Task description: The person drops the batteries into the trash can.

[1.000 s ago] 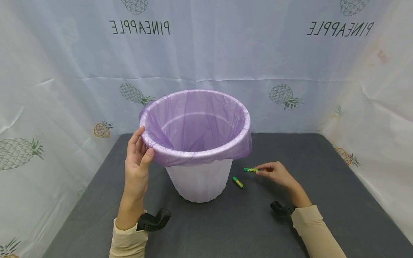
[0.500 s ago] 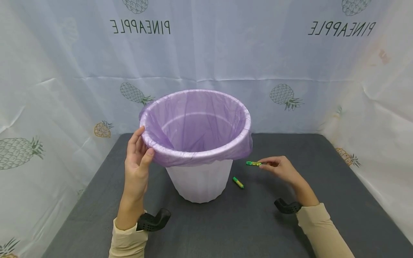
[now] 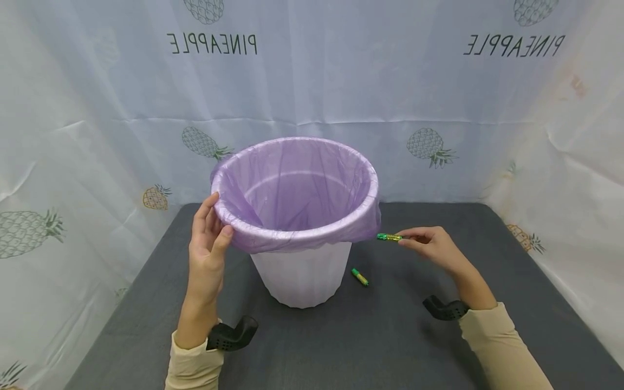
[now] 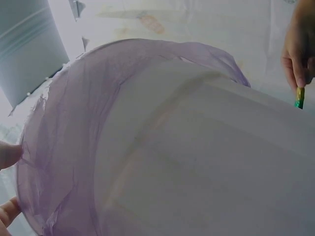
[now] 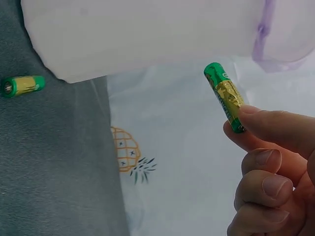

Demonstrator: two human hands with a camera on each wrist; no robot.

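Note:
A white trash bin [image 3: 299, 276] is lined with a purple plastic bag [image 3: 304, 200] folded over its rim. My left hand [image 3: 207, 254] is at the left side of the rim, fingertips and thumb spread and touching the bag-covered edge; its thumb [image 4: 9, 155] shows at the rim in the left wrist view. My right hand [image 3: 434, 249] pinches a green and yellow battery [image 5: 226, 96] between thumb and index finger, raised beside the bin's right side, below the rim. A second battery [image 3: 360, 277] of the same colours lies on the table, right of the bin's base.
The dark grey table [image 3: 312, 352] bears the bin near its middle. A white curtain [image 3: 317, 65] printed with pineapples hangs behind and at both sides. Black wrist devices [image 3: 233, 333] are strapped to both forearms.
My right hand has lifted the pinched battery up and a little to the right. My left hand, the bin and the battery on the table have stayed put.

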